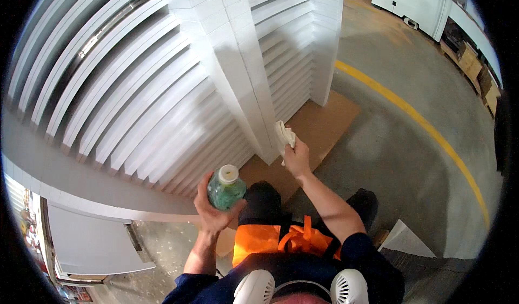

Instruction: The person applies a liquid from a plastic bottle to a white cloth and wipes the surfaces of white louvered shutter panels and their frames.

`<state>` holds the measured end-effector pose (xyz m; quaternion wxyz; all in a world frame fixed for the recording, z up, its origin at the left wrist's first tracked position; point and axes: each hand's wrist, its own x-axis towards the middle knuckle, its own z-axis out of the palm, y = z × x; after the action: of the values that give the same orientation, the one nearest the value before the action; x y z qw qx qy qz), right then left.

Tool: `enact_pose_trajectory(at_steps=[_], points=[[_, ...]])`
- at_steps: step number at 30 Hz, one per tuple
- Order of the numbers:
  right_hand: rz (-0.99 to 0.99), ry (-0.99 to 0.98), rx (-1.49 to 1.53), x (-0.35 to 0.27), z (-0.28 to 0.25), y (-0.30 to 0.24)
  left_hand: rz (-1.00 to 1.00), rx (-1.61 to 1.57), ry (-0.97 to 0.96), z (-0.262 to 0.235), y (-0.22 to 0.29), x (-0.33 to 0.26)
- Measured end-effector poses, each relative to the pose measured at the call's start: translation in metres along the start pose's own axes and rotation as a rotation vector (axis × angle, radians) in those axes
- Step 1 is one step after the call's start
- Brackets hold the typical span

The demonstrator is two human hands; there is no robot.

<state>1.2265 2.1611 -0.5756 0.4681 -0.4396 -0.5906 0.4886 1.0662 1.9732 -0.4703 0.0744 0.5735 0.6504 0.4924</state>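
Note:
My left hand (210,209) is wrapped round a clear green-tinted bottle (226,190) with a white cap, held upright in front of my lap. In my right hand (297,159) a crumpled white cloth (284,135) is gripped, close beside the lower end of a white post (254,115). That post joins two white slatted louvre panels (140,88) that stand in front of me. From this view I cannot tell whether the cloth touches the post.
Brown cardboard (338,115) lies under the panels. A yellow line (416,117) curves over the grey floor at right. White cabinets (411,1) and wooden pieces (469,61) stand far right. A white board (92,239) is at lower left. An orange bag (259,242) rests at my waist.

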Motion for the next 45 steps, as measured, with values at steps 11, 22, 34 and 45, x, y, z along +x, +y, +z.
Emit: enact_pose_trajectory(at_steps=[11, 22, 34, 45], points=[[0.397, -0.111, 0.972, -0.087, -0.022, -0.101, 0.417, 0.620, -0.059, -0.015, 0.013, 0.040], [0.169, -0.055, 0.516, -0.107, -0.006, -0.090, 0.525, 0.832, -0.240, -0.020, 0.038, 0.053], [0.398, 0.015, 0.812, -0.094, 0.008, -0.085, 0.797, 1.180, -0.298, -0.012, 0.073, 0.082], [0.414, -0.260, 1.150, -0.032, -0.021, -0.153, -0.121, 0.016, -0.062, 0.004, -0.007, 0.041]])
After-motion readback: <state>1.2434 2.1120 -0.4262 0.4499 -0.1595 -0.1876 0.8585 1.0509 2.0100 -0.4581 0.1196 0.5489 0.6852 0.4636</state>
